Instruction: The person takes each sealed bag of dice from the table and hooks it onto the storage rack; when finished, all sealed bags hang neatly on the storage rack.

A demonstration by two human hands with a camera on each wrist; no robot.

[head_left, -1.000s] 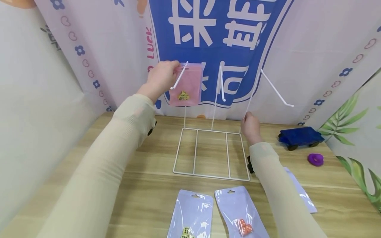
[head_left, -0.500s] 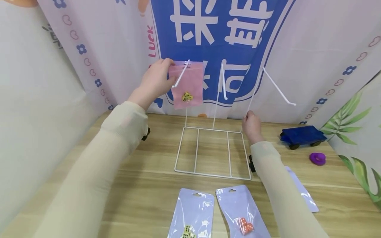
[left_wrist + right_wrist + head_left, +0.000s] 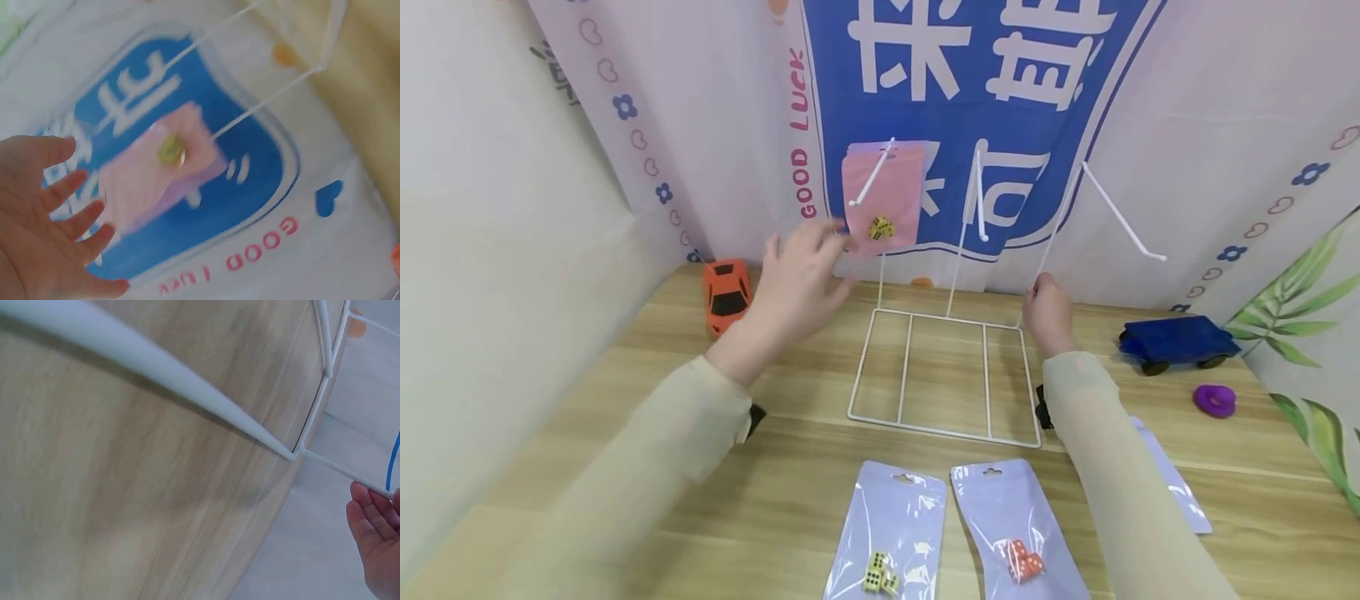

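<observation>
The left hand (image 3: 797, 279) has its fingers spread and holds nothing; I can't tell whether a fingertip brushes the pink zip pouch (image 3: 897, 187). That pouch hangs from the left hook (image 3: 872, 172) of the white wire rack (image 3: 944, 432), yellow dice (image 3: 882, 228) low inside it. It lies just right of the fingers and a little higher, long axis upright, so the left hand is plainly the nearer of the 2. The right hand (image 3: 1051, 315) is well apart from it, gripping the right upright (image 3: 344, 471). On the near side of the table (image 3: 775, 500) lie a left lavender pouch (image 3: 891, 517) and a right lavender pouch (image 3: 1011, 508), long axes running near to far, top ends facing the rack. With the right hand occupied, I'd judge the left freer to reach them.
</observation>
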